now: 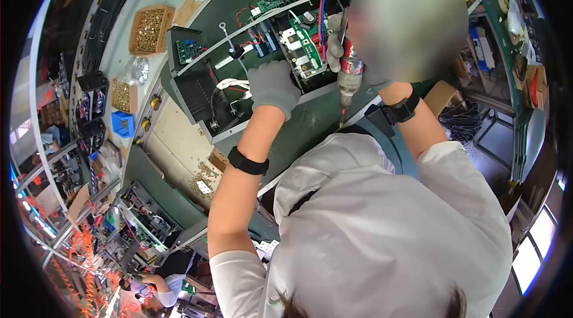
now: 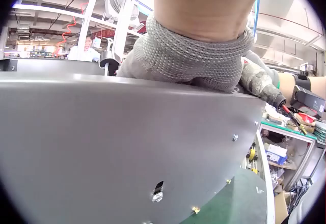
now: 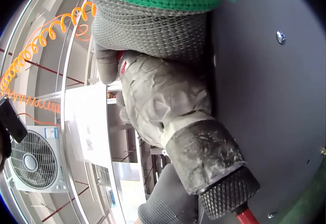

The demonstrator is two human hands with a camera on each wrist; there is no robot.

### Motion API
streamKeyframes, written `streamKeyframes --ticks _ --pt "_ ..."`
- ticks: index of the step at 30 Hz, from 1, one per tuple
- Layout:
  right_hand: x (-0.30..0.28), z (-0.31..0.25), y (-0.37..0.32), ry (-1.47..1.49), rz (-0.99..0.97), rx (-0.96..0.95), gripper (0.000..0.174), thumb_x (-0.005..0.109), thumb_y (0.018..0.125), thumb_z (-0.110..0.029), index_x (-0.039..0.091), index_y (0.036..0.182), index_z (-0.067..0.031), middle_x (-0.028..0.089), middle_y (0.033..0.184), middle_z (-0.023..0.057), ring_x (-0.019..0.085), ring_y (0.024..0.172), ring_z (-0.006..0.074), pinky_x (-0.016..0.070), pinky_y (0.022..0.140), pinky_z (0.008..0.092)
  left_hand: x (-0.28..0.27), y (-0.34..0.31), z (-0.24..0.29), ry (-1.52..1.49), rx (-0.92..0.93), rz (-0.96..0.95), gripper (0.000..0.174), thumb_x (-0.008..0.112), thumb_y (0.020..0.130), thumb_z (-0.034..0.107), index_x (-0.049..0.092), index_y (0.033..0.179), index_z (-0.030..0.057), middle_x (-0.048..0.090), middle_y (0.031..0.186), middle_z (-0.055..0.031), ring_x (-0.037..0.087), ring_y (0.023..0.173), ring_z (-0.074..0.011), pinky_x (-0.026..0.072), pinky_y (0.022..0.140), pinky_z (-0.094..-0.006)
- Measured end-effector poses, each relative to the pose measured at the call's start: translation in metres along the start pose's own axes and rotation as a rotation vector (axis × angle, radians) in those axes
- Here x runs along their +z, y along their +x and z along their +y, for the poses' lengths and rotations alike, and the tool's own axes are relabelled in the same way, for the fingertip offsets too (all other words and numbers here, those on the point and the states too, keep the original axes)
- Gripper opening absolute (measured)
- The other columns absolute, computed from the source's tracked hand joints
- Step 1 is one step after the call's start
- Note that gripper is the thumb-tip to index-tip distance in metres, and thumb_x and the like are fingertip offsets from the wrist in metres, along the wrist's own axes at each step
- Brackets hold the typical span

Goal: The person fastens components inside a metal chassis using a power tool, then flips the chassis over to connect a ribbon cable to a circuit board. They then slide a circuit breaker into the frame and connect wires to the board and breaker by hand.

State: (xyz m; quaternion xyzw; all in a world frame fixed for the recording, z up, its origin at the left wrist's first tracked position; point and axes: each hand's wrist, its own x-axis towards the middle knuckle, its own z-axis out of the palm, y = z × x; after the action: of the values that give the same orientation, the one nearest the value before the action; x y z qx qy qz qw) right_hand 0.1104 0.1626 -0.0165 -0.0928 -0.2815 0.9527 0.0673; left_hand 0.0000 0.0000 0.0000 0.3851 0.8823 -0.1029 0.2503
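Note:
My right hand (image 1: 335, 49), in a grey knit glove, grips a power screwdriver (image 1: 350, 79) wrapped in worn tape. Its bit points down toward my body, outside the near wall of a dark metal housing (image 1: 310, 97). In the right wrist view the driver's knurled black collar (image 3: 229, 193) and red bit (image 3: 248, 217) lie beside that wall. My gloved left hand (image 1: 273, 86) reaches over the wall's top edge, its fingers hidden inside. White cables (image 1: 233, 84) and a green circuit board (image 1: 307, 49) with white parts flank it. I cannot tell whether the left fingers hold anything.
Boxes of brass fasteners (image 1: 149, 30) and a blue bin (image 1: 123, 124) stand left of the housing. Loose small parts (image 1: 206, 176) lie on the bench. Red and blue wires (image 1: 323, 1) rise from the board. A blurred patch covers the upper right.

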Motion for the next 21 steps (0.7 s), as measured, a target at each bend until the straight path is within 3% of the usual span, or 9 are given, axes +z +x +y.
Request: streamKeyframes --ticks 6,12,17,21 --pt "0.010 0.003 0.000 -0.029 0.040 -0.030 0.031 0.057 0.080 -0.018 0.052 0.105 -0.0009 0.056 0.071 0.0115 0.057 0.060 0.0255 0.0495 0.056 0.0345 0.002 -0.017 -0.006 -0.026 0.014 0.142 0.015 0.059 0.077 0.023 0.067 0.084 0.0130 0.066 0.089 -0.0063 0.062 0.091 -0.0236 0.0419 0.080 -0.0393" --pt "0.011 0.004 0.002 0.006 0.063 -0.010 0.034 0.058 0.080 -0.019 0.051 0.107 -0.0006 0.057 0.072 0.0118 0.057 0.060 0.0266 0.0493 0.056 0.0354 -0.011 -0.026 -0.021 -0.247 0.024 -0.049 0.018 0.059 0.078 0.027 0.068 0.085 0.0134 0.065 0.091 -0.0053 0.060 0.094 -0.0228 0.0412 0.079 -0.0402" --pt "0.009 0.003 0.002 0.003 0.064 -0.011 0.033 0.058 0.080 -0.019 0.051 0.107 -0.0003 0.057 0.072 0.0120 0.058 0.060 0.0267 0.0494 0.056 0.0352 -0.006 -0.017 -0.011 0.052 0.140 0.014 0.019 0.059 0.079 0.025 0.067 0.091 0.0137 0.063 0.093 -0.0072 0.059 0.096 -0.0243 0.0409 0.079 -0.0399" --pt "0.007 0.004 0.002 -0.014 0.058 -0.025 0.033 0.057 0.081 -0.018 0.051 0.107 0.0001 0.057 0.073 0.0122 0.058 0.060 0.0258 0.0505 0.056 0.0346 -0.001 -0.006 -0.024 -0.057 0.101 -0.041 0.018 0.057 0.081 0.023 0.067 0.093 0.0139 0.064 0.094 -0.0079 0.060 0.097 -0.0259 0.0415 0.080 -0.0413"
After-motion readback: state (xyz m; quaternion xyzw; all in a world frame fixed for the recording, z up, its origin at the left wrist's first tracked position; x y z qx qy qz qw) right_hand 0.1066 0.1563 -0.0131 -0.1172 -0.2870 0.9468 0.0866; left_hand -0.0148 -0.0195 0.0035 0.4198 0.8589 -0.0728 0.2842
